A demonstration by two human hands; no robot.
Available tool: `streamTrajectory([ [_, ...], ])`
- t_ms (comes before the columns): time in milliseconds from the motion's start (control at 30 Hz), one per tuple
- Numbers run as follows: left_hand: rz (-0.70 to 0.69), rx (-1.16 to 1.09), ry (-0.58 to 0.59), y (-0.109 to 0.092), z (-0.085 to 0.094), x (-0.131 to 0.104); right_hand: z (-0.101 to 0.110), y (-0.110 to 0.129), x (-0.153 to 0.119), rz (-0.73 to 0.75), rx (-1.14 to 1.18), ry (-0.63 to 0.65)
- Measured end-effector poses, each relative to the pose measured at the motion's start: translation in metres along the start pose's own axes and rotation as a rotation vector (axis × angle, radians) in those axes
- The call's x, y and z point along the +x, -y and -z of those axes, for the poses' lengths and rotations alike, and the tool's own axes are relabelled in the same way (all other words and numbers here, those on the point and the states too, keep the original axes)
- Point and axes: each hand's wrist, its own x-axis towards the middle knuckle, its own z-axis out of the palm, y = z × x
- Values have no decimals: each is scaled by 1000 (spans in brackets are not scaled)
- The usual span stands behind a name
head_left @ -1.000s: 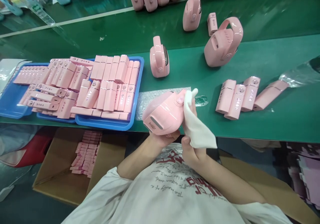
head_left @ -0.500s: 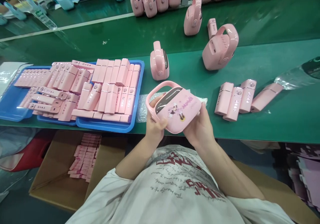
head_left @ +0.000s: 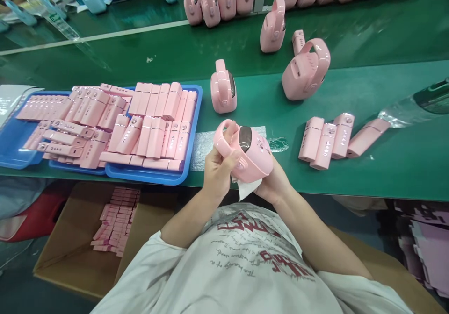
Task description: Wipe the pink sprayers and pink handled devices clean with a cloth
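L hand clamped on the loop handle of a glossy pink rounded plastic device w/ dark oval window; thumb nr side, other fingers partly hidden. R hand is against the device's R side/underside, fingers mostly hidden behind it; can't tell how far they're closed. Soft white cloth hangs below the device, btwn both hands. Device is tilted, held up over nr edge of the flat green tabletop, approx mid-scene.

Just L of it: crinkled clear plastic sheet on the tabletop. Further L: blue plastic tray full of pink box-shaped sticks, w/ more trays beyond. To R, on tabletop: grp of four pink oblong blocks, rightmost one tilted, touching a clear plastic wrapper.

Far side: upright pink handled unit straight beyond the held one; larger-looking pink unit w/ arched handle to far R. Nr L, below tabletop: open brown cardboard box w/ stacked pink pieces.
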Motion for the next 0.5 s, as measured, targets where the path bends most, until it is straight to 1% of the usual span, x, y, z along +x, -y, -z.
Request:
streamTrajectory([
  [33, 11, -9, -11, -1, -1, 1, 3, -1, -1, 20, -1, -40],
  [100, -5, 12, -29, -2, -1, 2, 10, -4, -3, 54, -38, -174],
  [167, -53, 42, -44, -2, 1, 4, 16, -6, -6, 106, -99, -305],
  [233, -111, 45, -59, -2, 4, 6, 19, -8, -10, 193, -162, -381],
  [300, -167, 27, -69, -1, 6, 7, 18, -12, -14, 308, -257, -407],
  [400, -204, -7, -96, 0, 9, 7, 13, -21, -21, 491, -491, -392],
  [433, -210, -17, -106, 0, 9, 7, 11, -24, -23, 577, -604, -378],
  [467, -217, -25, -114, -1, 9, 8, 10, -27, -25, 693, -738, -349],
  [500, -223, -26, -114, -1, 8, 8, 8, -29, -26, 843, -893, -290],
])
